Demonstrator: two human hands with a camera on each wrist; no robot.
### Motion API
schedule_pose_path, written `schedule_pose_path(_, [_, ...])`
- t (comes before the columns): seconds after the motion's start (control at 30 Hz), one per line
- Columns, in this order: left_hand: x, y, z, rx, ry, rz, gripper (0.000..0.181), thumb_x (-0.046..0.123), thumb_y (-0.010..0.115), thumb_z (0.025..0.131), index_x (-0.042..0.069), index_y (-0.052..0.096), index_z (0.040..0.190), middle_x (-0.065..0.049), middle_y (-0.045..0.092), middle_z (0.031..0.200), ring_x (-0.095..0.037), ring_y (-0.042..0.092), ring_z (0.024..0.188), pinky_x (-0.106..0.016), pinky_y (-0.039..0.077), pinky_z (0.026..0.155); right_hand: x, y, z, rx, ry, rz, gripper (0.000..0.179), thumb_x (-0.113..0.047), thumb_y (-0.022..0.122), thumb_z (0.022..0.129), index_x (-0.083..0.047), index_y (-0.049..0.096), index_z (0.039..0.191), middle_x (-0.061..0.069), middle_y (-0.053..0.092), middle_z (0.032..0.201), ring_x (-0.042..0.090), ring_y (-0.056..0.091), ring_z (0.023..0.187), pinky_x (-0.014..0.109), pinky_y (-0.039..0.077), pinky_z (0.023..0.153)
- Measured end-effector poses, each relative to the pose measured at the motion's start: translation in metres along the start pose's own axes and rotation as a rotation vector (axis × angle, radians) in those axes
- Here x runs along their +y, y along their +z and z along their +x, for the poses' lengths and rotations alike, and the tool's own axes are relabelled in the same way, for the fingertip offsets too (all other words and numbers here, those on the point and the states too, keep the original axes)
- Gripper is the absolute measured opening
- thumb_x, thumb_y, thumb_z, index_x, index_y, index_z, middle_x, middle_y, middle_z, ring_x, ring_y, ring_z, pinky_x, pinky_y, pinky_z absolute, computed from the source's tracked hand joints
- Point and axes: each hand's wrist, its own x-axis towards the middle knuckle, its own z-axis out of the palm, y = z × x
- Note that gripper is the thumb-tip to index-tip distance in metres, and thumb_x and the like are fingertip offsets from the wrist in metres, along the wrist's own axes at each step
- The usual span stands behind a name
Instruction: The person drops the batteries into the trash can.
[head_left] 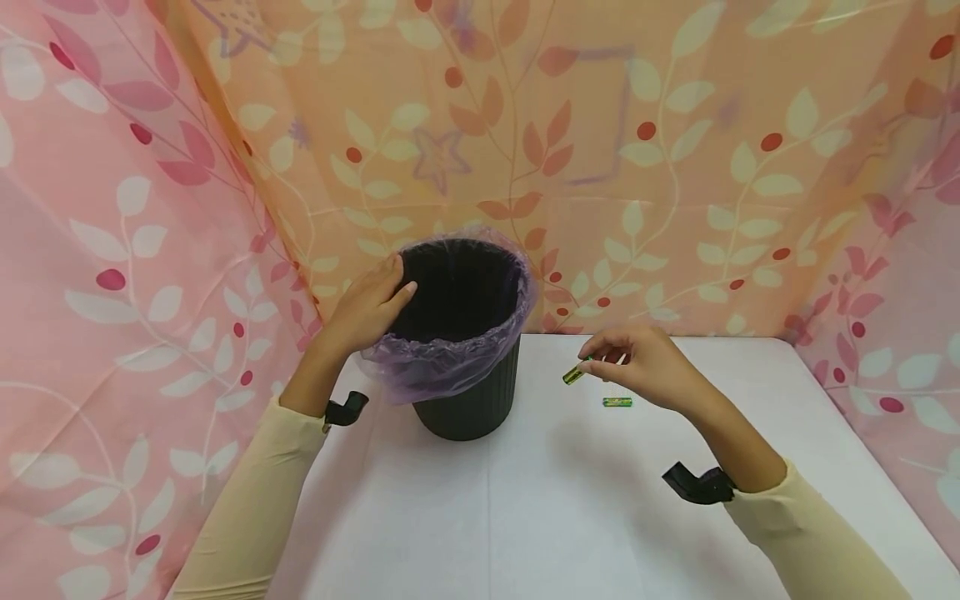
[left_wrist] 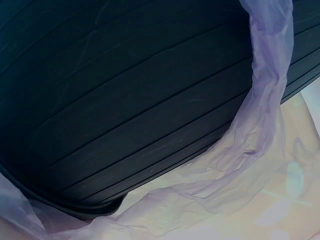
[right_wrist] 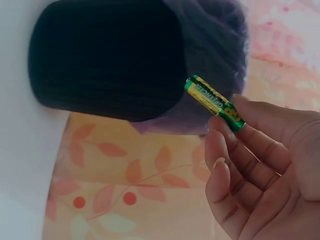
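Note:
A black ribbed trash bin (head_left: pixel 480 408) stands upright on the table, a translucent purple bag (head_left: pixel 438 367) folded over its rim. My left hand (head_left: pixel 367 304) rests at the bin's left rim, fingers extended along it and thumb tip over the opening; the hand is outside the left wrist view, where the bin (left_wrist: pixel 130 100) and loose bag (left_wrist: pixel 265 100) fill the frame. To the right of the bin, my right hand (head_left: pixel 637 362) pinches a green and yellow battery (right_wrist: pixel 215 102) between thumb and fingertips, above the table. Another green battery (head_left: pixel 617 402) lies on the table just below that hand.
A white cloth covers the table (head_left: pixel 540 517). Floral curtains hang close behind it (head_left: pixel 675 208) and along both sides. Each wrist carries a black strap piece (head_left: pixel 697 485).

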Motion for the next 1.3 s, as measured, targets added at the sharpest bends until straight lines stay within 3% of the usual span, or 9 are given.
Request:
schedule_pose_path(0.53, [0.001, 0.000, -0.001, -0.007, -0.001, -0.010, 0.070, 0.041, 0.032, 0.110, -0.006, 0.012, 0.158, -0.018, 0.006, 0.167, -0.030, 0.003, 0.156, -0.047, 0.000, 0.126, -0.027, -0.011, 0.000, 0.097, -0.001, 0.244, 0.007, -0.022, 0.080, 0.090, -0.016, 0.079, 0.094, 0.005, 0.072, 0.083, 0.022, 0.064, 0.068, 0.030, 0.056, 0.063])
schedule_pose_path(1.0, [0.001, 0.000, -0.001, -0.009, -0.015, -0.019, 0.071, 0.042, 0.033, 0.110, -0.003, 0.010, 0.159, -0.017, 0.005, 0.168, -0.030, 0.002, 0.156, -0.046, -0.001, 0.125, -0.054, -0.019, 0.011, 0.139, -0.045, 0.247, 0.012, -0.023, 0.082, 0.088, -0.017, 0.080, 0.098, -0.001, 0.077, 0.093, 0.022, 0.067, 0.069, 0.028, 0.056, 0.063])
schedule_pose_path(1.3, [0.001, -0.001, -0.002, 0.003, 0.001, -0.007, 0.071, 0.041, 0.034, 0.110, -0.006, 0.012, 0.158, -0.019, 0.006, 0.167, -0.031, 0.005, 0.156, -0.049, 0.001, 0.125, -0.066, -0.014, 0.022, 0.144, -0.060, 0.254, 0.012, -0.025, 0.082, 0.088, -0.016, 0.080, 0.096, 0.002, 0.075, 0.084, 0.021, 0.065, 0.065, 0.028, 0.054, 0.061])
